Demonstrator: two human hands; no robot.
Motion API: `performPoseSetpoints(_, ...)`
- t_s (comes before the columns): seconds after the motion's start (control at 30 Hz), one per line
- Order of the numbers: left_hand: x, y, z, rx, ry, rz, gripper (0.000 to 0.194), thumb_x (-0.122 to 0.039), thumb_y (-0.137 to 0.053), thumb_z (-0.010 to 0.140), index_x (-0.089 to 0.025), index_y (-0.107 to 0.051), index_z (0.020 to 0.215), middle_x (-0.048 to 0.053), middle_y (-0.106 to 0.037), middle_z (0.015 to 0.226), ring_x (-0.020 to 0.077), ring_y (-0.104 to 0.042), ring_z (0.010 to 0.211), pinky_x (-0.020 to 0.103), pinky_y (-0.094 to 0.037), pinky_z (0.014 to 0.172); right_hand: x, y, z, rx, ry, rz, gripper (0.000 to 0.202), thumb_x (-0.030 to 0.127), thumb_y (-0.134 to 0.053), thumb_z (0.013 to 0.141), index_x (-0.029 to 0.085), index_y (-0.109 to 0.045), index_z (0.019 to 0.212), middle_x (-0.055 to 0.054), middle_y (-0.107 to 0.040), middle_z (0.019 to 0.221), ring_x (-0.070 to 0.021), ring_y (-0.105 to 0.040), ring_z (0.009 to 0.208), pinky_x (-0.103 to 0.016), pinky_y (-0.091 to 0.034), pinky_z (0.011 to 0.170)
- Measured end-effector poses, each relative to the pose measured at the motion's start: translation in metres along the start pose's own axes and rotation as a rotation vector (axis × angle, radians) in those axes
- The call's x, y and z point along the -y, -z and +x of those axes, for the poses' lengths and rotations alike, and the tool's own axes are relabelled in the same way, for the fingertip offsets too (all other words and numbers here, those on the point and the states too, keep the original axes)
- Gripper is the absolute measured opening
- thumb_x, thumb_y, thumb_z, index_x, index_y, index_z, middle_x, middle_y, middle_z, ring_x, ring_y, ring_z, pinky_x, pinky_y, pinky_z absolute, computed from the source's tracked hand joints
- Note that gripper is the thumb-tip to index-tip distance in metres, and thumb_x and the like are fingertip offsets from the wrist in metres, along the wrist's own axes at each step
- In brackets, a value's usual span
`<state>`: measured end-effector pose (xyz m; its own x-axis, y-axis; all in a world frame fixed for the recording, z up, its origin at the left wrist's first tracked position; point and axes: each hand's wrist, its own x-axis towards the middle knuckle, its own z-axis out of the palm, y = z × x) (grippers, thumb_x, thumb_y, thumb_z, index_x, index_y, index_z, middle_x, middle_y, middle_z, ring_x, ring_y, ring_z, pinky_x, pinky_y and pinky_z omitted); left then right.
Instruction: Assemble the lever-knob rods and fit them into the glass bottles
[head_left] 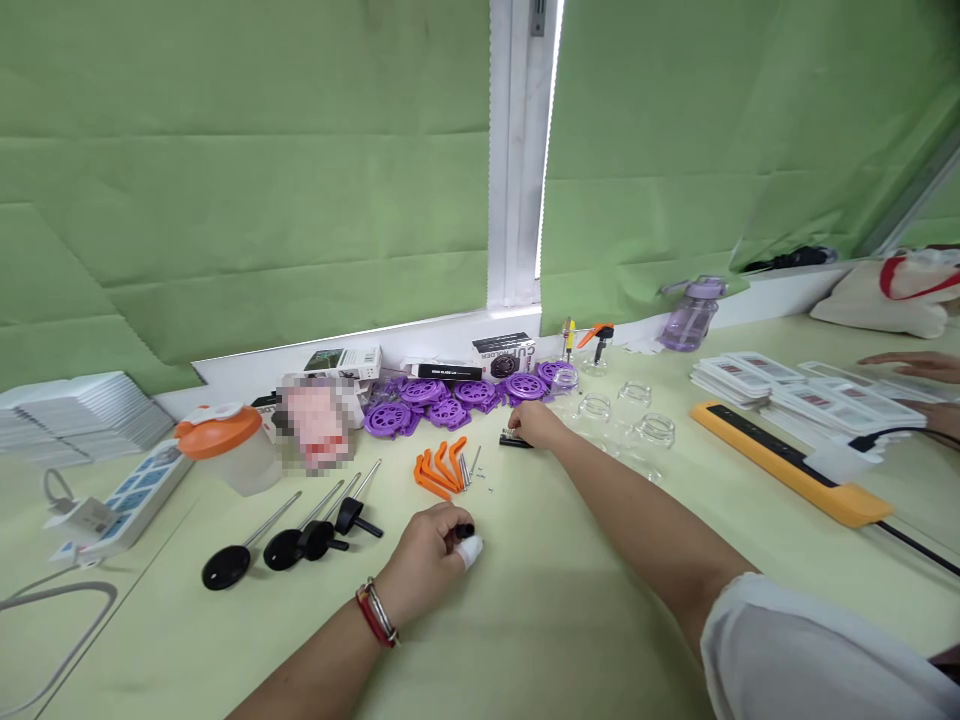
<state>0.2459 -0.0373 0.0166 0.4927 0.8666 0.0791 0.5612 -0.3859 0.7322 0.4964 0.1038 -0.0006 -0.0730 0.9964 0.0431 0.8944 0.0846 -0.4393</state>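
My left hand (429, 562) is closed round a small black part (465, 531) above the table's near middle; a white wrap covers one fingertip. Farther off, my right hand (537, 426) has its fingers pressed together at a small black tray (516, 441) with tiny pieces; what they pinch is hidden. Orange curved handles (441, 468) and metal rods (466, 472) lie between the hands and slightly left. Behind them sit purple round parts (474, 393). Black discs with metal stems (284, 549) lie left of my left hand. Clear glass jars (634, 398) stand right of my right hand.
An orange-lidded cup (247, 460) and a power strip (142, 490) are at left. A yellow-and-black power strip (787, 462), white cases (787, 390) and a purple bottle (691, 315) are at right. Another person's hands (919, 367) show at the right edge.
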Motion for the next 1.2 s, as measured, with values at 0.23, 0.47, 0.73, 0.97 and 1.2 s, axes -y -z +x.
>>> performPoseSetpoints(0.23, 0.002, 0.000, -0.001, 0.014, -0.004, -0.012, 0.014, -0.028, -0.053, 0.077, -0.016, -0.061, 0.077, 0.002, -0.055, 0.073, 0.0119, -0.047, 0.061, 0.023, -0.038, 0.057, 0.000, 0.000, 0.006, 0.040, 0.007, -0.052, 0.026, 0.003, -0.060, 0.064, 0.016, -0.074, 0.081, -0.007, -0.071, 0.090, -0.0200, -0.062, 0.085, -0.022, -0.043, 0.068)
performPoseSetpoints(0.47, 0.002, 0.001, -0.001, 0.021, -0.013, -0.006, 0.015, -0.028, -0.053, 0.077, -0.016, -0.061, 0.078, 0.002, -0.055, 0.073, 0.0121, -0.047, 0.062, 0.024, -0.038, 0.057, 0.016, 0.012, -0.014, 0.076, 0.060, 0.010, 0.027, 0.005, -0.056, 0.067, 0.016, -0.073, 0.084, -0.007, -0.071, 0.086, -0.0184, -0.062, 0.077, -0.022, -0.044, 0.063)
performPoseSetpoints(0.73, 0.001, 0.001, 0.000, 0.023, -0.024, -0.003, 0.016, -0.029, -0.053, 0.077, -0.016, -0.062, 0.078, 0.002, -0.055, 0.073, 0.0123, -0.048, 0.062, 0.024, -0.039, 0.058, 0.054, -0.007, -0.095, 0.279, 0.190, 0.150, 0.037, 0.010, -0.052, 0.069, 0.020, -0.068, 0.101, -0.003, -0.067, 0.081, -0.0128, -0.056, 0.063, -0.020, -0.036, 0.054)
performPoseSetpoints(0.97, -0.001, 0.003, -0.002, 0.024, -0.029, 0.000, 0.014, -0.027, -0.053, 0.076, -0.016, -0.061, 0.078, 0.002, -0.055, 0.073, 0.0126, -0.048, 0.063, 0.024, -0.039, 0.059, 0.067, -0.015, -0.114, 0.204, 0.399, -0.057, 0.025, 0.002, -0.045, 0.066, 0.017, -0.064, 0.071, -0.003, -0.057, 0.069, -0.0140, -0.049, 0.065, -0.023, -0.025, 0.054)
performPoseSetpoints(1.2, -0.001, 0.003, -0.001, 0.024, -0.035, -0.006, 0.014, -0.027, -0.052, 0.077, -0.016, -0.061, 0.078, 0.002, -0.054, 0.073, 0.0117, -0.047, 0.062, 0.024, -0.039, 0.059, 0.066, -0.027, -0.116, 0.116, 0.355, 0.188, 0.034, 0.006, -0.048, 0.072, 0.019, -0.061, 0.100, -0.001, -0.058, 0.076, -0.0124, -0.051, 0.068, -0.022, -0.033, 0.062)
